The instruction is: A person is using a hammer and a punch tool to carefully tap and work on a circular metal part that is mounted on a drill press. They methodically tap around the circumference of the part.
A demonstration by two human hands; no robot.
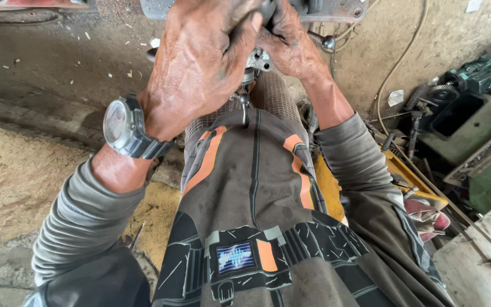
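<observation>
While the left hand (200, 68), a wristwatch (125, 126) on its wrist, is curling its fingers tight over a dark handle, the small metal part (258, 59) is sitting just right of them, and the right hand (291, 45) is closing round its far side, equally near.

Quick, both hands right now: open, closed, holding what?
Left hand: closed around a dark handle, wristwatch on the wrist.
Right hand: closed on the small metal part between both hands.

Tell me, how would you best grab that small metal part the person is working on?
Take the small metal part by its two outer flanks, from above, as the left hand and right hand do: its middle shows between them, its underside faces the lap.
</observation>
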